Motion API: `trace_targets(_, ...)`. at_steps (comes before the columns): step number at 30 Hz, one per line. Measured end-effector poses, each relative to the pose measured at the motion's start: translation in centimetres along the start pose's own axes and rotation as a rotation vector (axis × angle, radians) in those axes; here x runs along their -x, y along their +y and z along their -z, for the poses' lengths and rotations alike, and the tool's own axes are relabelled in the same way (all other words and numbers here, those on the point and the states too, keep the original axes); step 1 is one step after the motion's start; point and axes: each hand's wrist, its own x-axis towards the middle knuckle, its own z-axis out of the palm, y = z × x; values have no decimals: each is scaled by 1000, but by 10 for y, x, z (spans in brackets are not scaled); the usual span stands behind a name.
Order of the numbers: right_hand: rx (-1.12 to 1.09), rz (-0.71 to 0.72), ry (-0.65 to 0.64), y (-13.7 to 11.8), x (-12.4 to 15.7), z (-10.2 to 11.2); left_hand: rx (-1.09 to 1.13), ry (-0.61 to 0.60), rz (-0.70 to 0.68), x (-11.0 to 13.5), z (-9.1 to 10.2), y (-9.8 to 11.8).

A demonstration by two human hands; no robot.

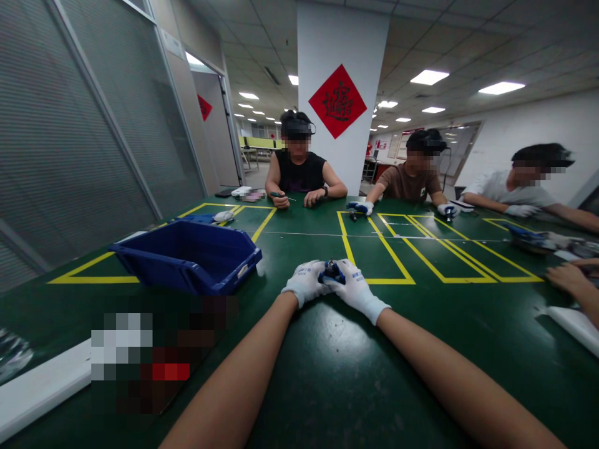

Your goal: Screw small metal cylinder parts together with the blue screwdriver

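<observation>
Both my hands wear white gloves and meet at the middle of the green table [327,374]. My left hand [306,282] and my right hand [356,288] are closed together around a small blue and dark part [331,272], held just above the table top. Only the top of the part shows between the fingers. Both forearms stretch forward, bare.
A blue plastic bin [187,254] stands to the left of my hands. Yellow tape lines [388,249] mark boxes on the table. Three people sit across and to the right, working with small parts. Another person's hand [568,277] rests at the right edge. A white strip [42,386] lies near left.
</observation>
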Motion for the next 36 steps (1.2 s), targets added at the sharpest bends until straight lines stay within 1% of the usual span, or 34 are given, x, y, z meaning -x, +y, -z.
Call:
trace_targets(2,76,-20,-8,6,-7,-3,-139,23,57,-3,-6,-4)
trace_targets(4,148,-46,-23,12,-18,-6,-215,17,107,-7,-12,-8)
trace_targets(9,356,-163,-100,28,-60,-20,-282,41,288,-20,-22,-15)
trace_targets(11,427,-205,-132,35,-77,-27,-292,57,341,-28,-23,-18)
trace_targets(13,477,-226,-134,41,-93,-35,-305,70,376,-36,-25,-22)
trace_targets(18,530,-280,-95,56,-125,-51,-335,69,403,-52,-27,-31)
trace_targets(25,533,-271,-103,79,-165,-69,-336,61,424,-77,-26,-47)
trace_targets(31,569,-325,-139,99,-191,-84,-311,50,438,-104,-28,-62)
trace_targets(36,573,-323,-113,115,-208,-96,-314,52,443,-119,-31,-70)
